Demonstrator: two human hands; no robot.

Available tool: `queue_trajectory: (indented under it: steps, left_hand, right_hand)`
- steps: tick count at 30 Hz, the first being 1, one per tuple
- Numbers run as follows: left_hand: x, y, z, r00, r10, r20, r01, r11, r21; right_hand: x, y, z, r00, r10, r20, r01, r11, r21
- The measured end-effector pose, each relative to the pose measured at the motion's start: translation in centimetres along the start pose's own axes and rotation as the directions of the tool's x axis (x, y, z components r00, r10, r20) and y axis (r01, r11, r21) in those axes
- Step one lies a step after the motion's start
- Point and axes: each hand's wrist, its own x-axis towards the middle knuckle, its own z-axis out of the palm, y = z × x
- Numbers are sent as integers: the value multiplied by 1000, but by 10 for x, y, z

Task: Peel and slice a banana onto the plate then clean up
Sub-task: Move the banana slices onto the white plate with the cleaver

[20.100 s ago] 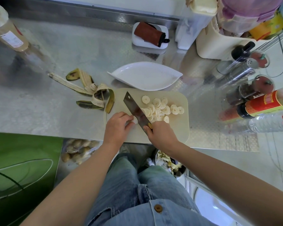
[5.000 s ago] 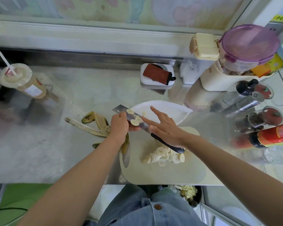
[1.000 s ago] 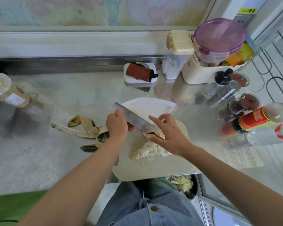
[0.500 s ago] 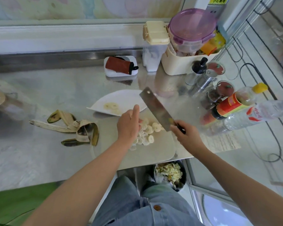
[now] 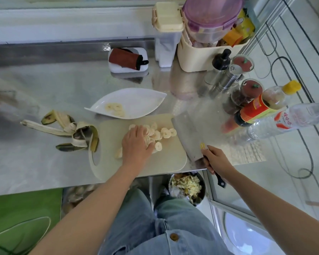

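The left hand lies on top of the pile of banana slices on the cutting board. Its fingers are bent a little over them, and I cannot tell if any are pinched. The right hand is wrapped tight round the handle of the big knife. The knife is at the 3 o'clock edge of the board, with its blade pointing to 11 o'clock.

The white plate sits just past the board at 12 o'clock. A few slices lie on it, toward its 9 o'clock end. Most are on the board, so the moving job looks only partly done.

To do this bit well, push the slices into one neat heap. Slide the wide side of the knife under them from 3 o'clock. Keep the left fingers on top so none roll off, and keep them away from the sharp edge. Lift low and slow, then tip the heap onto the bare middle of the plate. The slices look soft and sticky, so some may cling to the blade.

The peel lies on the counter at 9 o'clock from the board and needs tidying later.
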Motion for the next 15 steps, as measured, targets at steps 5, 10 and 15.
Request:
queue_trajectory:
  steps: [5,10,15]
  left_hand:
    - [-2,-5,3,1000,13,-26,-14,999,-37]
    - [-3,-6,3,999,23,-30,-24,999,-26]
    - [-2,-7,3,999,22,-30,-22,1000,-16]
  right_hand:
    - [5,0,5,988,38,149,-35,999,-23]
    - [12,-8,23,957,29,288,-6,997,-79]
    - [21,-20,27,918,69,390,-39,996,-84]
